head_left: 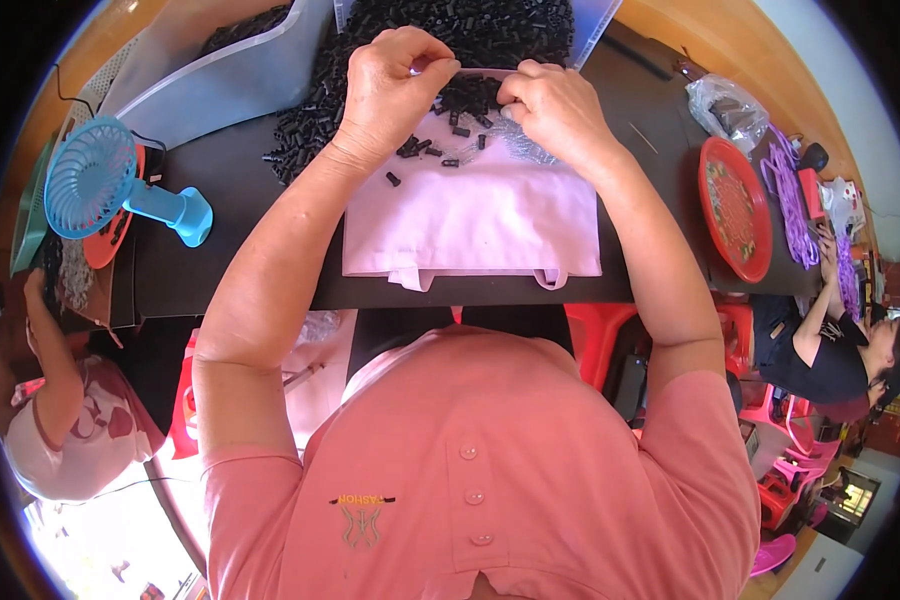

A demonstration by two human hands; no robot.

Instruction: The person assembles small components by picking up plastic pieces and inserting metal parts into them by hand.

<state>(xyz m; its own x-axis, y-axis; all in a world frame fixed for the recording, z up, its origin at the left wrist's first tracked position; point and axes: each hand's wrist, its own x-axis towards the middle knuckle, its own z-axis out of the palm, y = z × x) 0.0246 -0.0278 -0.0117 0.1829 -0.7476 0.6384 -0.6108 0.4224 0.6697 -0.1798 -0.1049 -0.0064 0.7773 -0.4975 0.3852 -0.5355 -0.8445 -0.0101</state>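
Observation:
My left hand [388,88] is closed at the far end of a pale pink cloth bag [470,220], thumb and forefinger pinched together. Whatever lies between those fingertips is too small to name. Across from it, my right hand [555,108] is also closed, fingers curled in, and its grip hides anything held. Between and below the hands, several small black plastic pieces [462,97] lie loose on the bag. Beside my right hand rests a bunch of thin clear strands or film [525,143]. The bag lies flat, its two short handles toward me.
A large heap of black pieces [470,35] spreads behind the hands. A translucent bin [220,95] and blue fan [95,180] stand left. At right are a red tray [712,200], plastic bag [730,112] and purple cords [792,205]. Other people sit at both sides.

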